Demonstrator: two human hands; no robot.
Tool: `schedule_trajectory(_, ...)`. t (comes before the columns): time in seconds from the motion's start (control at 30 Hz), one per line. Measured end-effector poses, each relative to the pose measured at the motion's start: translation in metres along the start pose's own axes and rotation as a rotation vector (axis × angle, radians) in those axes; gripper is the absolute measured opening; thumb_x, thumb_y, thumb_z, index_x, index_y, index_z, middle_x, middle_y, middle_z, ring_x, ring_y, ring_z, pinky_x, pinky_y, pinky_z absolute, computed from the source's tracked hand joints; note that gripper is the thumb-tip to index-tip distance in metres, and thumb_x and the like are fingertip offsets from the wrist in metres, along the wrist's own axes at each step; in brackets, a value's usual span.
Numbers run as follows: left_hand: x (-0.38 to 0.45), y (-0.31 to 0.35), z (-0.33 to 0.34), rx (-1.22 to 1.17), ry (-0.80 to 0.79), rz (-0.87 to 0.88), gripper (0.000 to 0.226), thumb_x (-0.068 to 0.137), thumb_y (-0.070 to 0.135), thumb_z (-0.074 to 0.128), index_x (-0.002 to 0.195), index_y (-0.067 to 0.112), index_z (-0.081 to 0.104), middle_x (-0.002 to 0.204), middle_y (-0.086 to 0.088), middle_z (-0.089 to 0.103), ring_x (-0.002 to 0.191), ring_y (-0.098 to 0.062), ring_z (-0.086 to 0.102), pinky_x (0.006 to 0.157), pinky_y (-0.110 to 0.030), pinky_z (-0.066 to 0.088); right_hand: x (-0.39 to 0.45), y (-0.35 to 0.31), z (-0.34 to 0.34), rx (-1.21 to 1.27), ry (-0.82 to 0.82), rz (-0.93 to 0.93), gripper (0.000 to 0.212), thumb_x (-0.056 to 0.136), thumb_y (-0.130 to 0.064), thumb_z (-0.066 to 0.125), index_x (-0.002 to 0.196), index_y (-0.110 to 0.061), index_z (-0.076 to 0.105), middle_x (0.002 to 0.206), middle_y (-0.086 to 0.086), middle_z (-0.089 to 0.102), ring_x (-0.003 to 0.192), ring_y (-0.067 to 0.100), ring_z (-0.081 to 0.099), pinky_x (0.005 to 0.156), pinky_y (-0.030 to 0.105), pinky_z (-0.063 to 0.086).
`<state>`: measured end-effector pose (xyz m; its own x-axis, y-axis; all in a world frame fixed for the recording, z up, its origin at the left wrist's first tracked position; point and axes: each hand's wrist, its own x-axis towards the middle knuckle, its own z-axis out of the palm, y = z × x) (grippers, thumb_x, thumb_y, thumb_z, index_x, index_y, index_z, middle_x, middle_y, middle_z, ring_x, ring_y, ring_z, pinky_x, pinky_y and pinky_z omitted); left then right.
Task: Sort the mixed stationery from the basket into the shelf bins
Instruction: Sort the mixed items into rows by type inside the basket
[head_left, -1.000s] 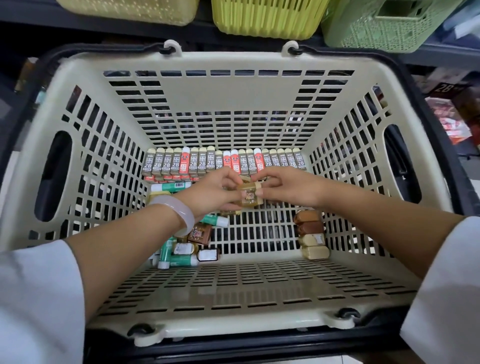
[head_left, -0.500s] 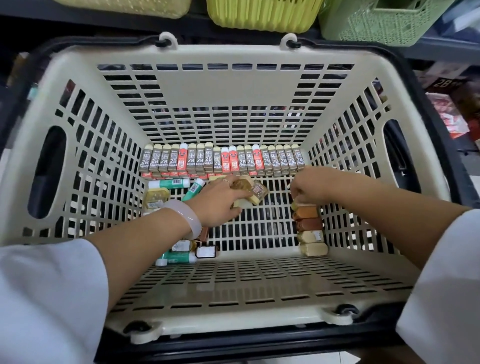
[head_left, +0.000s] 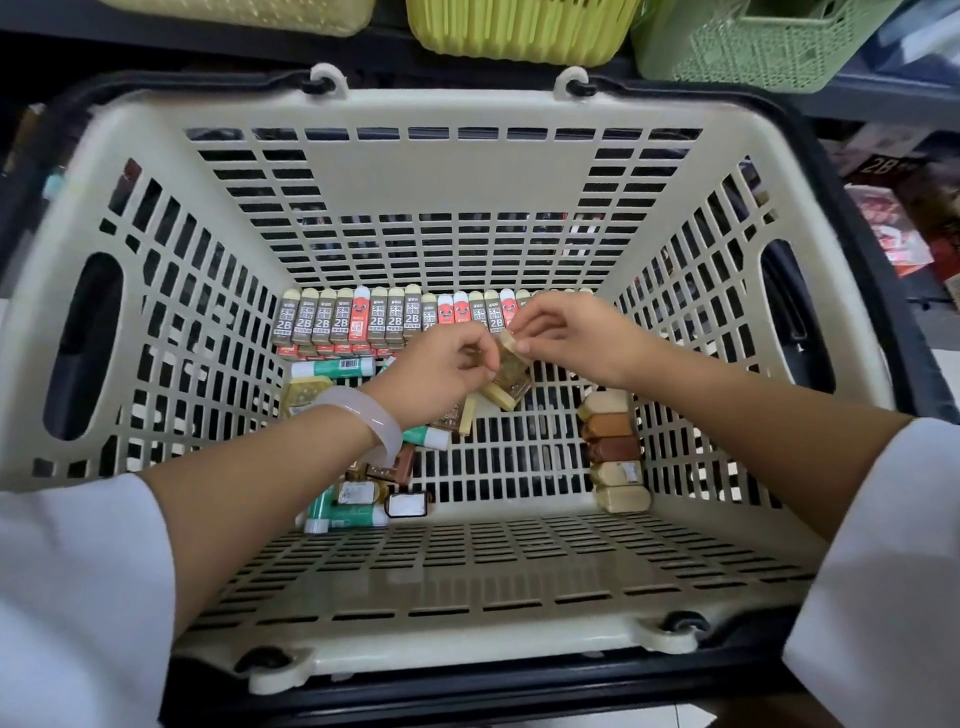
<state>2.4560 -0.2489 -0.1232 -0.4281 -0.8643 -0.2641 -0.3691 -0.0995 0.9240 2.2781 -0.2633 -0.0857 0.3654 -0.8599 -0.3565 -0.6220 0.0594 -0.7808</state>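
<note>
A cream slatted basket (head_left: 415, 577) fills the view. Along its far wall stands a row of grey 2B and red eraser packs (head_left: 363, 322). A column of tan and brown erasers (head_left: 613, 449) lies by the right wall. Green glue sticks and small packs (head_left: 358, 499) are heaped at the left under my forearm. My left hand (head_left: 441, 371) and my right hand (head_left: 566, 332) meet over the basket's middle, both pinching a small gold-wrapped eraser (head_left: 509, 376), with more of them under my left fingers.
Above the basket, on the shelf, sit a pale yellow bin (head_left: 249, 13), a lime bin (head_left: 519, 26) and a green lattice bin (head_left: 753, 47). Boxed stock (head_left: 893, 208) lies to the right. A black handle frame (head_left: 467, 691) rims the basket.
My right hand has come back from the eraser column at the right wall to the middle and taken hold of the gold-wrapped eraser that my left hand lifted.
</note>
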Motion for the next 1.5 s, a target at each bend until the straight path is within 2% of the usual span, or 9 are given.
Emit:
schedule_trajectory(0.13,0.001,0.0,0.003,0.043,-0.014,0.012,0.024,0.086,0.0,0.058,0.075,0.022,0.057,0.095,0.004,0.064,0.097,-0.011,0.062,0.086,-0.027,0.049,-0.001,0.0,-0.005,-0.162,-0.054,-0.015,0.024,0.084,-0.016,0.065,0.108,-0.013,0.062,0.094,0.002,0.066,0.091,0.016,0.064,0.087,0.027,0.052)
schedule_trajectory(0.27,-0.002,-0.01,0.001,0.692,-0.035,0.121,0.019,0.089,0.015,0.056,0.107,0.019,0.058,0.105,0.0,0.059,0.099,-0.019,0.053,0.077,-0.026,0.036,0.0,0.006,-0.016,-0.651,0.051,-0.014,0.012,0.09,-0.022,0.055,0.098,-0.014,0.059,0.092,0.003,0.063,0.078,0.016,0.059,0.069,0.03,0.051)
schedule_trajectory(0.37,-0.007,-0.021,0.0,1.082,-0.249,0.127,0.039,0.091,0.022,0.052,0.13,0.022,0.047,0.126,-0.002,0.053,0.116,-0.022,0.045,0.093,-0.035,0.034,-0.003,0.018,-0.019,-0.98,-0.156,0.157,0.002,0.09,-0.017,0.052,0.091,-0.018,0.049,0.092,0.002,0.056,0.079,0.014,0.05,0.07,0.026,0.045)
schedule_trajectory(0.57,-0.007,-0.025,0.003,1.241,-0.315,0.137,0.043,0.093,0.019,0.046,0.135,0.025,0.043,0.114,-0.007,0.055,0.109,-0.025,0.044,0.091,-0.036,0.03,-0.002,0.025,-0.016,-0.954,-0.21,0.188,0.028,0.09,-0.011,0.048,0.116,-0.018,0.055,0.115,0.007,0.058,0.099,0.022,0.055,0.077,0.03,0.045)
schedule_trajectory(0.73,-0.009,-0.027,-0.002,1.076,-0.316,0.062,0.035,0.082,0.024,0.066,0.114,0.017,0.052,0.103,-0.007,0.055,0.096,-0.024,0.048,0.073,-0.028,0.03,-0.004,0.027,-0.011,-1.084,-0.312,0.165,0.022,0.091,-0.014,0.044,0.099,-0.016,0.064,0.109,0.005,0.059,0.094,0.021,0.056,0.07,0.029,0.043)
schedule_trajectory(0.93,-0.005,-0.012,-0.007,0.56,-0.144,-0.026,0.023,0.08,0.016,0.07,0.096,0.016,0.053,0.084,0.005,0.055,0.075,-0.013,0.05,0.058,-0.019,0.035,-0.006,0.022,-0.005,-1.028,-0.236,0.072,0.027,0.092,-0.018,0.046,0.116,-0.019,0.059,0.12,0.006,0.055,0.107,0.022,0.054,0.085,0.033,0.047)
schedule_trajectory(1.1,-0.001,0.0,-0.005,0.112,0.021,-0.102,0.043,0.076,0.014,0.073,0.104,0.02,0.041,0.094,0.0,0.061,0.083,-0.017,0.06,0.075,-0.03,0.048,-0.004,-0.005,0.017,-0.337,-0.161,-0.093,0.048,0.084,-0.03,0.065,0.129,-0.025,0.047,0.117,-0.005,0.058,0.101,0.009,0.053,0.086,0.024,0.043)
schedule_trajectory(1.27,-0.003,0.001,-0.003,0.027,-0.088,-0.095,0.049,0.075,0.013,0.075,0.106,0.023,0.039,0.098,0.001,0.062,0.089,-0.012,0.062,0.079,-0.021,0.051,-0.006,-0.004,0.016,-0.421,-0.114,-0.129,0.037,0.083,-0.027,0.067,0.119,-0.024,0.058,0.1,-0.007,0.061,0.094,0.007,0.055,0.083,0.019,0.038)
schedule_trajectory(1.5,-0.008,-0.021,-0.029,1.088,-0.002,0.053,0.028,0.093,0.017,0.047,0.119,0.012,0.056,0.117,-0.009,0.055,0.103,-0.026,0.052,0.081,-0.033,0.042,-0.027,0.018,0.026,-0.932,-0.617,-0.101,0.023,0.084,-0.028,0.063,0.105,-0.021,0.056,0.089,-0.009,0.047,0.09,0.013,0.05,0.082,0.031,0.044)
